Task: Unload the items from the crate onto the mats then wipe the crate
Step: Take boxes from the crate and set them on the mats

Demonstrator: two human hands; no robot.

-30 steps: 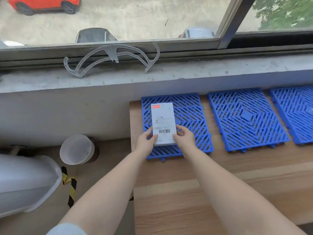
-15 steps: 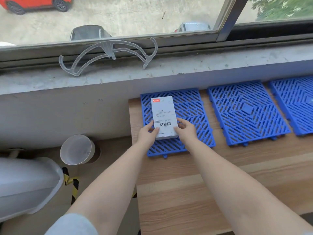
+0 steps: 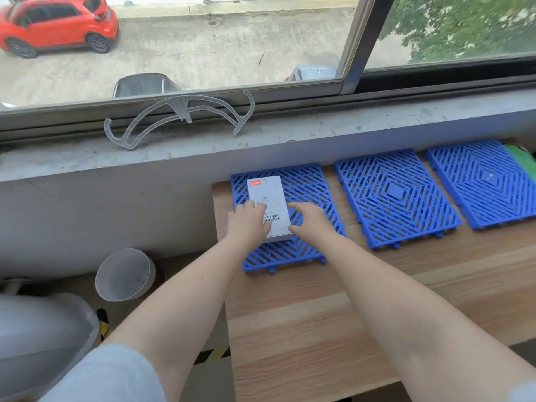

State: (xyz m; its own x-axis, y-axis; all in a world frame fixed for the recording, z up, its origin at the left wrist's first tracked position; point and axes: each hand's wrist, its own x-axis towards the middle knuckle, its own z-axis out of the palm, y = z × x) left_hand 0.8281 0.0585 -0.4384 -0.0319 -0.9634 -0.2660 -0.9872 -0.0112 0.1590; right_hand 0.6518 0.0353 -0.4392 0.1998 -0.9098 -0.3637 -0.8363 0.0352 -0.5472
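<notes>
A white box (image 3: 266, 192) with a red logo and a barcode lies flat on the leftmost blue grid mat (image 3: 307, 184), at the table's far left. My left hand (image 3: 248, 224) rests on the box's near left part, fingers laid over its top. My right hand (image 3: 311, 221) is at the box's near right edge, fingers spread and straight, fingertips touching the edge. A second blue mat (image 3: 394, 195) and a third blue mat (image 3: 487, 181) lie bare to the right. The crate is not in view.
The mats lie on a wooden table (image 3: 319, 314) against a concrete window sill. A clear plastic hanger (image 3: 179, 117) lies on the sill. Something green (image 3: 522, 161) shows at the far right edge. Left of the table stand a grey round bin (image 3: 124, 275) and a white rounded object (image 3: 37, 338).
The box has settled on the left mat. My hands have left its near corners: the left now lies on top, the right has opened beside it.
</notes>
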